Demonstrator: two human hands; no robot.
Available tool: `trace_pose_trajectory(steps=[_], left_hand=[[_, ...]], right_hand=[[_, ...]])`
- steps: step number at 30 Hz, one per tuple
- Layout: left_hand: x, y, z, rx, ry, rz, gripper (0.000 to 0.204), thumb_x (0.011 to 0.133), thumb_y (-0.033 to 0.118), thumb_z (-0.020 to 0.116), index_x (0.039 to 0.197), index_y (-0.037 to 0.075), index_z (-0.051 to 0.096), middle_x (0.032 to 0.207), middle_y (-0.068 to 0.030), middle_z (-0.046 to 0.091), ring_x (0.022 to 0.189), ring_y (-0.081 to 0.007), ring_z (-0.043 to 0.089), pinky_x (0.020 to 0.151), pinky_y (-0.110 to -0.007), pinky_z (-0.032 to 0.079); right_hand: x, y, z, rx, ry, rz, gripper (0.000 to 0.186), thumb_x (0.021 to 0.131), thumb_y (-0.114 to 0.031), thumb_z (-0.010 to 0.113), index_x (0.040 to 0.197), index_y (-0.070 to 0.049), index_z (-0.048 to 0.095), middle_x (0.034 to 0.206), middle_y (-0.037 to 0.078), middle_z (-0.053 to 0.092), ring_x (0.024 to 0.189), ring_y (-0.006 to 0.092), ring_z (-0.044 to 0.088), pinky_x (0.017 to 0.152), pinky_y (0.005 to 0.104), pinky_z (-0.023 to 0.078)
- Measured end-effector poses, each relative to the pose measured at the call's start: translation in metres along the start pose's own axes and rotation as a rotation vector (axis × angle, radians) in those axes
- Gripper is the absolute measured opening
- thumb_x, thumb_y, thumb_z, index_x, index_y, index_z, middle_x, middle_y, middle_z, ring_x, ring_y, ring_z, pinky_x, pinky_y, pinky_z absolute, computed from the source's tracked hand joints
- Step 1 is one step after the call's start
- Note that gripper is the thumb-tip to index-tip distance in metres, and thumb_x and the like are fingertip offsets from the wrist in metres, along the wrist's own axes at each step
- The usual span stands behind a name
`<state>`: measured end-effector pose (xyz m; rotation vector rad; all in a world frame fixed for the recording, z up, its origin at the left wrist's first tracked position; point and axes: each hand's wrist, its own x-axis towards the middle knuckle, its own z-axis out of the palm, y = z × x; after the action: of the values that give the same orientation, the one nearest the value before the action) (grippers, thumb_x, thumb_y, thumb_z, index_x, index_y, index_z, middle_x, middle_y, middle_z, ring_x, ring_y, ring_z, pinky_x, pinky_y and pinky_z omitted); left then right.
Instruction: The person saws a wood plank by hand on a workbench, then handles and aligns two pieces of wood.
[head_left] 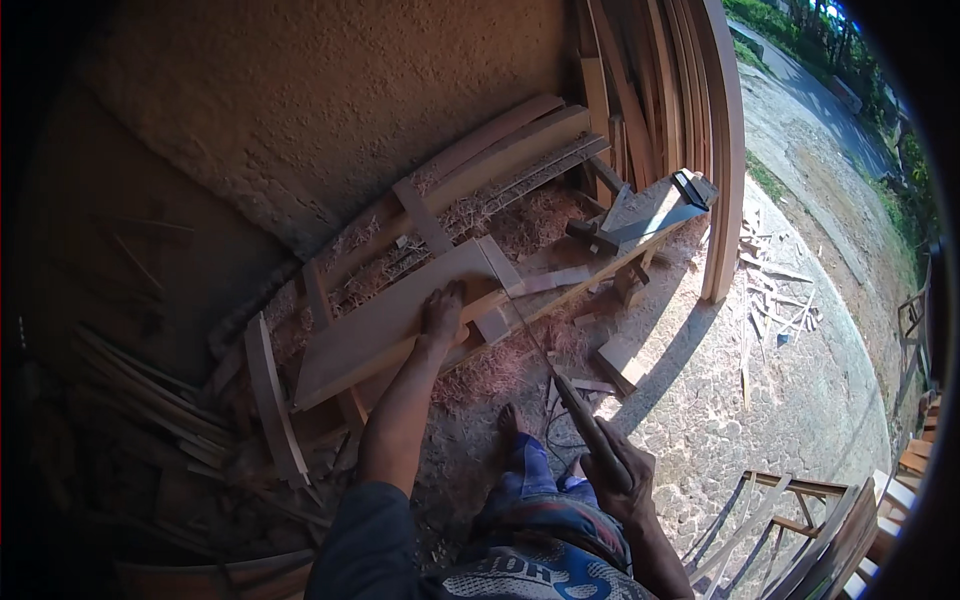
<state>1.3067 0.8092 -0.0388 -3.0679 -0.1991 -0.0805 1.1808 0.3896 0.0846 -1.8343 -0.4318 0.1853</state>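
My left hand [442, 312] presses on a pale wooden board [376, 338] lying across the low timber bench [560, 135], its fingers curled at the board's near edge. In my right hand [622, 480] is the wooden handle of a handsaw [572, 398], whose narrow blade runs up to the board's right end, where a short cross strip [500, 262] lies. Further along the bench's right end sit a dark metal-and-wood tool [690, 195] and small offcuts, too indistinct to name exactly. Curly shavings fill the gaps around the board.
Long planks [650, 90] lean upright against the rough wall [330, 90]. Curved strips [140, 390] lie piled at the left. Offcuts [780, 300] litter the sunlit concrete at the right, with wooden frames [800, 490] lower right. A loose block [620, 365] lies beside my path; a road runs beyond.
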Motion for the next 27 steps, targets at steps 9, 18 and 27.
trace_pose_trajectory(steps=[9,18,27], left_hand=[[0.001,0.001,0.001,-0.003,-0.078,-0.009,0.087,0.065,0.012,0.080,0.143,0.004,0.042,0.140,-0.0179,0.052,0.116,-0.0388,0.057,0.100,-0.046,0.050],[-0.003,-0.003,0.004,-0.007,-0.012,0.023,0.073,0.061,0.009,0.079,0.127,0.005,0.049,0.126,-0.0172,0.058,0.110,-0.0392,0.060,0.095,-0.047,0.052],[-0.005,0.004,-0.005,-0.073,0.047,0.010,0.072,0.062,0.010,0.080,0.126,0.005,0.049,0.127,-0.0173,0.057,0.111,-0.0394,0.059,0.095,-0.047,0.051]], right_hand=[[0.026,0.010,0.015,0.040,-0.034,-0.022,0.056,0.083,-0.013,0.078,0.136,-0.006,0.060,0.106,0.018,0.074,0.084,0.0310,0.075,0.072,0.0372,0.058],[0.060,0.021,0.026,0.090,-0.082,0.025,0.057,0.085,-0.017,0.077,0.138,-0.010,0.058,0.101,0.016,0.073,0.083,0.0226,0.074,0.074,0.0339,0.056],[-0.009,0.020,-0.004,0.018,-0.031,-0.023,0.058,0.081,-0.009,0.077,0.136,-0.006,0.060,0.106,0.017,0.074,0.095,0.0249,0.075,0.080,0.0327,0.058]])
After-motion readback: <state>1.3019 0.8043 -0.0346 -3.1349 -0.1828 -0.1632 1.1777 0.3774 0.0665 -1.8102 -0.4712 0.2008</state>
